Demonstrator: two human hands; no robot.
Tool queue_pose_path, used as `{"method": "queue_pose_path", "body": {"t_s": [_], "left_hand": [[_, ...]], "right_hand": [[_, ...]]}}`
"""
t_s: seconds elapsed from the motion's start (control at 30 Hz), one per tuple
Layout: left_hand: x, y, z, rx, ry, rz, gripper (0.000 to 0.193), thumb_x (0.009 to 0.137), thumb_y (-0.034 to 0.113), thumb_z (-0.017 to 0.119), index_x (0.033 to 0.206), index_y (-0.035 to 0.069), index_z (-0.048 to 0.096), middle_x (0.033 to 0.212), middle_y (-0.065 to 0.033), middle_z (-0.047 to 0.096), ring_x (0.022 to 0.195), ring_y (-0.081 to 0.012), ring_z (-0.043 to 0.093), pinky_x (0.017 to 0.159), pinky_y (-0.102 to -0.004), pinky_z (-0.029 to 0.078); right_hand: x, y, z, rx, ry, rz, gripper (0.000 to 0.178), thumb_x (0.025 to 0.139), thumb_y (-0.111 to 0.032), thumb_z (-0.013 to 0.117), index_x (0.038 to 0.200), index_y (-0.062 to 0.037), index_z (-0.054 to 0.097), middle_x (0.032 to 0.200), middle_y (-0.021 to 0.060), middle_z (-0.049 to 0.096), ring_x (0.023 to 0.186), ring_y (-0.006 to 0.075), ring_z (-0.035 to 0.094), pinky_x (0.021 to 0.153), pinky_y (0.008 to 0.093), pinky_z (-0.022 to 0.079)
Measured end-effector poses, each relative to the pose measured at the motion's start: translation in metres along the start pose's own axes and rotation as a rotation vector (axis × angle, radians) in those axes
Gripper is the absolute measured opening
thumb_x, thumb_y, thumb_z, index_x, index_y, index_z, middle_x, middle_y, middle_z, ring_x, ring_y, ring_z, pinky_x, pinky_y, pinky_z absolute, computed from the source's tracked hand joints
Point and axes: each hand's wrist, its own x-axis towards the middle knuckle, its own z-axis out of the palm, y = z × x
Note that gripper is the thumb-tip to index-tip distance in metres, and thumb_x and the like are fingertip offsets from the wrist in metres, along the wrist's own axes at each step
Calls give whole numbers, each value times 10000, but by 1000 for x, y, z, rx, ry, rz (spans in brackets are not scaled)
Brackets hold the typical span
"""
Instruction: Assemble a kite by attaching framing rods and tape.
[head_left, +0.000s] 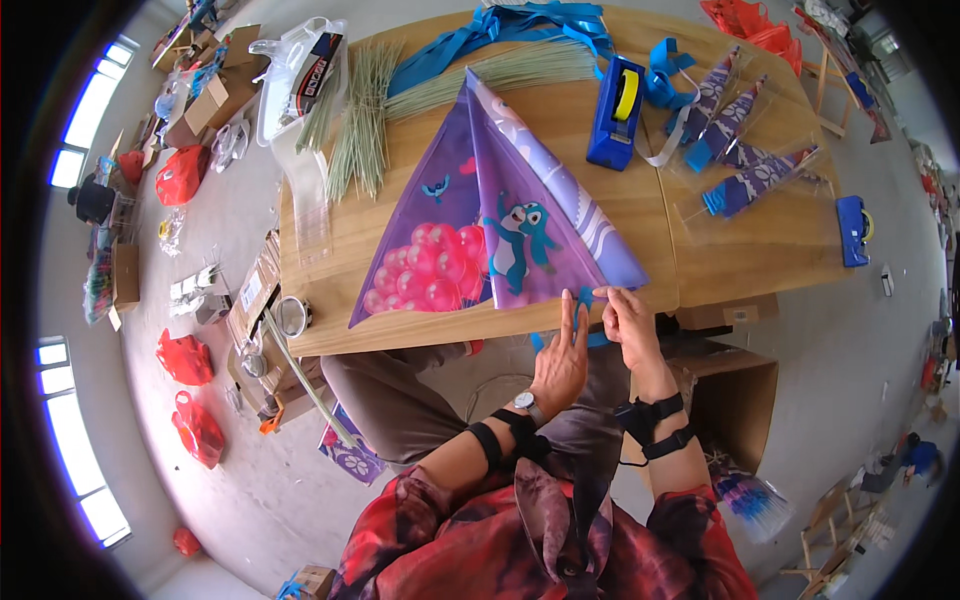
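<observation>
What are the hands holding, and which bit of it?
Both hands pinch a small blue strip at the bottom tip of the purple kite: the left hand from below, the right hand beside it.

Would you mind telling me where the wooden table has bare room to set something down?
Bare wood lies between the purple kite and the packed kites, below the blue tape dispenser. The far edge is crowded with sticks and ribbon.

One view only, head-worn fisheye cam, looking steeply down from above the person's chest; light wooden work table point(420, 215) sits close ahead, grey concrete floor point(200, 420) wraps round it; forearms enter from the lower edge; straight edges bow near the rim.
</observation>
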Motion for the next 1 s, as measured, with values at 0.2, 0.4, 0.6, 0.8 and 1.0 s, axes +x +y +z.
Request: {"method": "queue_pose_path", "body": {"t_s": [0.2,0.4,0.6,0.8,1.0], "left_hand": [[-1,1,-1,20,-45,-15,765,816,-46,551,1531,-80,279,1623,-384,60,1100,-452,651,807,-447,581],[-1,-2,1,21,-3,7,754,823,-37,544,1531,-73,288,1625,-379,62,1067,-445,661,812,-457,576],[0,-1,1,9,-19,-9,758,822,-33,546,1535,-70,289,1631,-367,72,1039,-441,670,808,-463,573],[-1,-1,0,9,-18,-13,755,820,-34,549,1532,-68,301,1636,-360,67,1042,-432,670,801,-462,573],[1,-1,-1,72,-20,-7,744,823,-34,547,1523,-84,298,1641,-335,108,1136,-421,636,822,-463,569]], "right_hand": [[2,14,4,12,12,4,272,1097,-242,497,1085,-40,680,609,-46,452,463,30,336,418,213,262],[1,12,12,-80,57,-14,274,1101,-231,480,1076,-40,676,609,-42,457,477,33,358,435,215,296],[9,24,12,-199,114,-91,273,1100,-237,482,1056,-45,669,599,-34,488,492,40,412,459,224,346],[16,37,9,-364,159,-212,256,1092,-226,495,1034,-44,665,614,-20,536,513,54,485,470,249,381],[18,43,10,-396,203,-285,254,1086,-214,503,1026,-22,658,617,4,556,524,75,523,492,266,417]]}}
